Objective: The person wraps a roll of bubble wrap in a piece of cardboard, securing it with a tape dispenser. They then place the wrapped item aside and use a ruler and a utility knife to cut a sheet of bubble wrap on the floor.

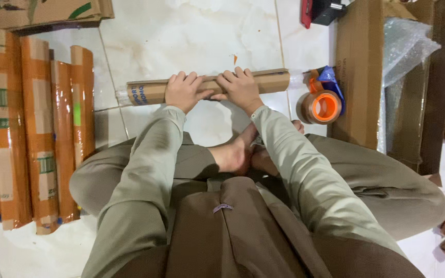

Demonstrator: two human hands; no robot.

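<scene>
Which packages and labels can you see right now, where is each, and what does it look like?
Cardboard roll: on the floor, under both hands; long, brown, blue print at its left end.
Taped parcels: row at the left; long, wrapped in orange-brown tape, with pale and green label patches.
Flat cardboard: at the right; brown, long.
Bubble wrap: upper right; clear.
Tape dispenser: right of the roll; orange and blue.

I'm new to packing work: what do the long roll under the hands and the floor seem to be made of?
The roll looks like matte brown corrugated cardboard, with clear plastic poking from both ends. Both the left hand and right hand press on it. The floor seems glossy, marble-patterned tile, judging by its sheen and grout lines.
</scene>
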